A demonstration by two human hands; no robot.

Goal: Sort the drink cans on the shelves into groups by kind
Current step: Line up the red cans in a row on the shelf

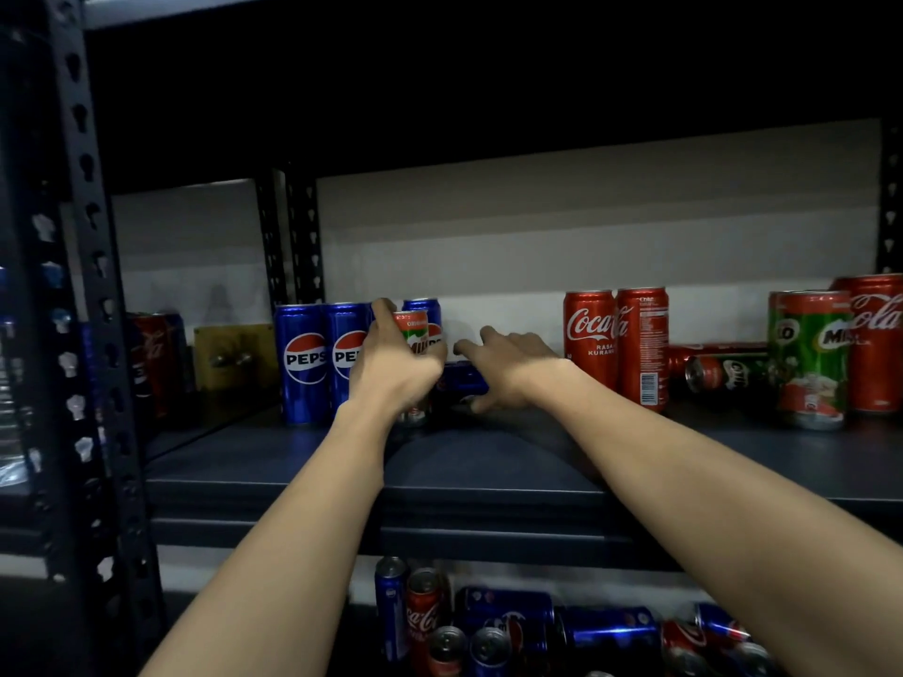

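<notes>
1. A short green, red and white Milo drink can (414, 334) stands upright on the dark metal shelf (488, 461), held in the person's left hand (391, 364). The fingers wrap over its top and side, so this grip is closed around the can.

2. Just right of that grip, a blue Pepsi can lying on its side (462, 381) rests on the shelf under the right hand (508, 368). The fingers reach over it and the thumb sits at its near side. I cannot tell whether the hand is clamped on it or only touching it.

3. Immediately left of and behind the held Milo can stands a row of tall blue Pepsi cans (304, 359), upright and touching each other.

4. Well to the right of both hands stand two tall red Coca-Cola cans (615, 344). Further right are upright green Milo cans (811, 359), another red Coca-Cola can (874, 339), and a couple of toppled cans (723, 371) lying between the groups.

5. On the lower shelf, below the hands, blue and red cans lie in a mixed heap (537, 627).

6. Judgement: the step in hand is clearing the stray Milo can out of the Pepsi group and righting the fallen Pepsi.

7. Next, the Milo can likely needs lifting clear of the Pepsi row and carrying right to the other Milo cans without knocking its neighbours.
</notes>
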